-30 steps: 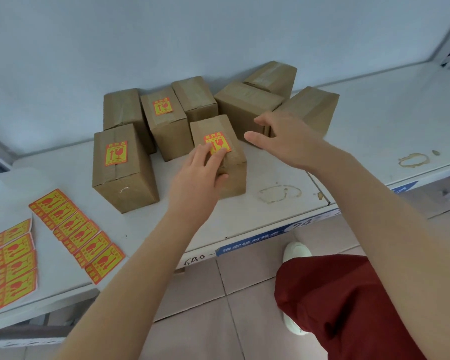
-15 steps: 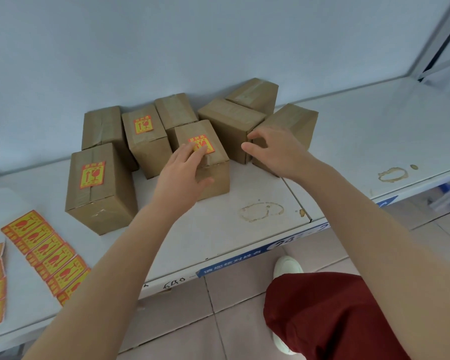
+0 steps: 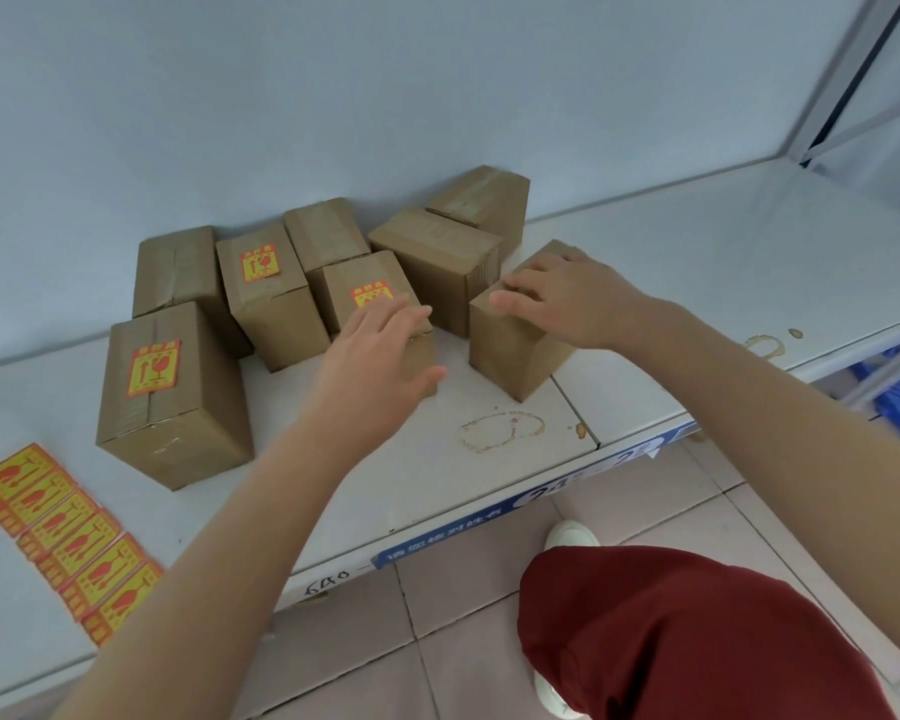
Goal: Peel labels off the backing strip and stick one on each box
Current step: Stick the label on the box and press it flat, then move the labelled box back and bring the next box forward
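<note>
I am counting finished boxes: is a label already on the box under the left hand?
On. A yellow-and-red label lies on top of the box, its near edge hidden under the straight fingers of the left hand.

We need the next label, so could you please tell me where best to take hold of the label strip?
Pinch the label strip at its near end, beside the front edge of the shelf, coming from the front. It lies flat and slants away leftward, so only an edge or corner gives a hold. The left hand is nearer.
</note>
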